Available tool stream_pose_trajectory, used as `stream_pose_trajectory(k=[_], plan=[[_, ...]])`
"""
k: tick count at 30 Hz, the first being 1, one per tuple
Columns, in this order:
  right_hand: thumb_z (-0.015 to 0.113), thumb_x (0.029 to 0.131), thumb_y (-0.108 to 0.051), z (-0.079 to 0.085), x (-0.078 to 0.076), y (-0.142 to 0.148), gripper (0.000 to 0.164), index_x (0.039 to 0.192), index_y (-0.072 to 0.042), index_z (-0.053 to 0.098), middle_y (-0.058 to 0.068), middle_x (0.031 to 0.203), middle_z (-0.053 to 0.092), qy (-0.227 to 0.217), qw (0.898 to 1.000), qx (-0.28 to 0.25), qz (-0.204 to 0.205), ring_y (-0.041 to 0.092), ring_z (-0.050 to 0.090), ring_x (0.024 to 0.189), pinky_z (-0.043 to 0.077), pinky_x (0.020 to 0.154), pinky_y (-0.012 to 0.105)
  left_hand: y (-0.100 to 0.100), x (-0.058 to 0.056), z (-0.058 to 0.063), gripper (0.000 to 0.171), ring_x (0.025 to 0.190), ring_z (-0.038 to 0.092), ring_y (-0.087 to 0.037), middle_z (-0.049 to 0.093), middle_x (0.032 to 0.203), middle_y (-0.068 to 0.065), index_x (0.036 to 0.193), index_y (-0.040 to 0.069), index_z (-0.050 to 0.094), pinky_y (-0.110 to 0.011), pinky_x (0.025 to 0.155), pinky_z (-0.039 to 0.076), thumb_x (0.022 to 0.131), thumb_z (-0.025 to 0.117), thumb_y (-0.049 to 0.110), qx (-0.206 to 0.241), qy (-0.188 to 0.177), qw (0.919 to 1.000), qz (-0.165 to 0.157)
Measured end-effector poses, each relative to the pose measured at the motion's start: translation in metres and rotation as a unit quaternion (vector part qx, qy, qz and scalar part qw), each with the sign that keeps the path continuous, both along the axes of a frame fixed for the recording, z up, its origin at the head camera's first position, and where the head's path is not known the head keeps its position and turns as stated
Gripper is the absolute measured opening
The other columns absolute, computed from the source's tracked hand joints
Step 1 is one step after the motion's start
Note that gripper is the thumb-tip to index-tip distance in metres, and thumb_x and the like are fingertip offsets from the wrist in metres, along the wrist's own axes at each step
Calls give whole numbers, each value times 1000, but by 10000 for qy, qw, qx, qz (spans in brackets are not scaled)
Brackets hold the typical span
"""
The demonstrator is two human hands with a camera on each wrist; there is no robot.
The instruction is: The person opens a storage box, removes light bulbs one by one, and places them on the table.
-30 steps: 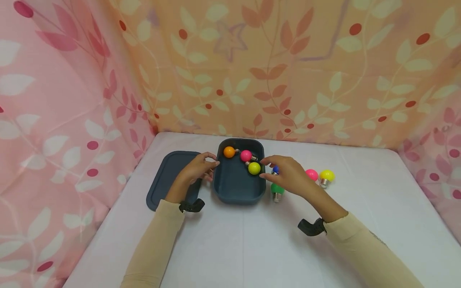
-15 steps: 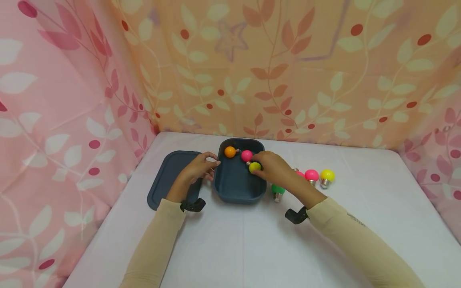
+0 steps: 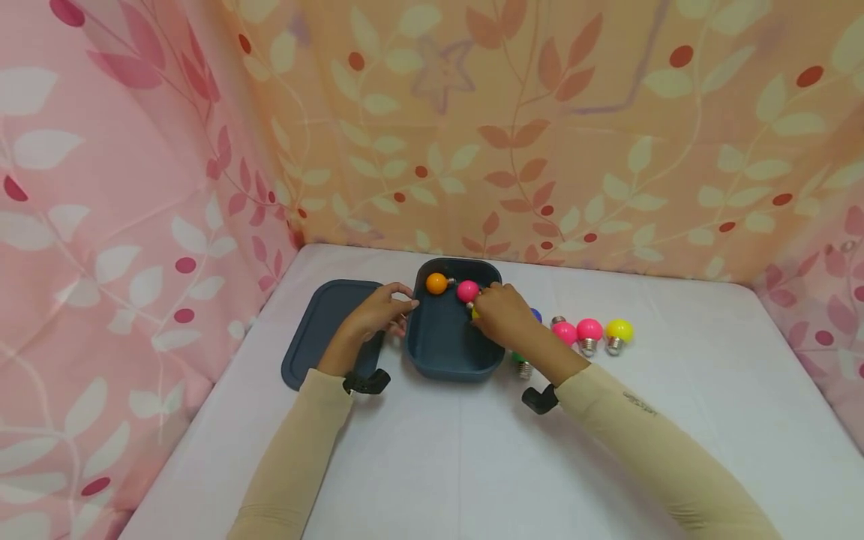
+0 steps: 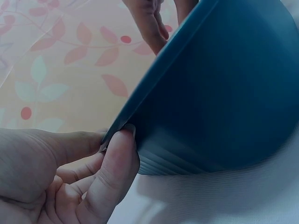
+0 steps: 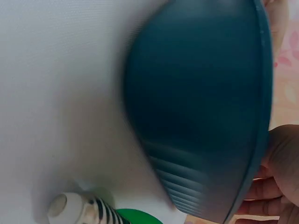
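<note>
A dark blue-grey plastic box (image 3: 448,345) stands on the white-covered table. My left hand (image 3: 378,309) holds its left rim; in the left wrist view the thumb (image 4: 122,161) presses the outer wall, with fingers across the edge. My right hand (image 3: 505,313) reaches over the right rim, its fingers curled around a yellow light bulb (image 3: 475,313) inside, which they mostly hide. Also in the box lie an orange bulb (image 3: 436,283) and a pink bulb (image 3: 468,291). The right wrist view shows the box's outer wall (image 5: 196,102) with the right hand's fingers behind its rim.
A flat dark lid (image 3: 317,322) lies left of the box, partly under the left arm. Right of the box are a green bulb (image 3: 524,367), a blue bulb (image 3: 536,315), two pink bulbs (image 3: 589,330) and another yellow bulb (image 3: 619,330). Patterned curtains (image 3: 526,150) surround the table.
My right hand has moved left from outside the right rim into the box, and its fingers have closed in around the yellow bulb. The left hand has stayed at the rim.
</note>
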State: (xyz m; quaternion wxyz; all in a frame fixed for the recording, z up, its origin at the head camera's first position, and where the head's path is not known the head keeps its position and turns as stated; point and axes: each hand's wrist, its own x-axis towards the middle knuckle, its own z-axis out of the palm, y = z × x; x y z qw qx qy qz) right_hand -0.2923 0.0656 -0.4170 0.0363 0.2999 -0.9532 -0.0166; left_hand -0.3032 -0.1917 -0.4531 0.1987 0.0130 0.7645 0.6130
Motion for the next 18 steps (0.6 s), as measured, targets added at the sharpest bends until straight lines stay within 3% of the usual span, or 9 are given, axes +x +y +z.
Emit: stream_pose_trajectory(k=[9, 18], plan=[[75, 80, -33, -12, -4, -2, 32, 100, -9, 70, 7, 84, 68, 24, 9993, 359, -52, 26, 54, 80, 44, 79, 43, 0, 0, -2, 39, 58, 58, -22, 53, 78, -16, 123, 7, 46, -35, 55, 56, 92, 63, 25, 57, -16, 10000, 5], [77, 78, -34, -14, -1, -6, 41, 107, -7, 67, 9, 94, 69, -65, 9998, 105, -175, 30, 55, 93, 35, 98, 58, 0, -1, -2, 38, 58, 58, -22, 54, 79, -16, 121, 8, 47, -35, 54, 56, 91, 64, 25, 88, -29, 10000, 23]])
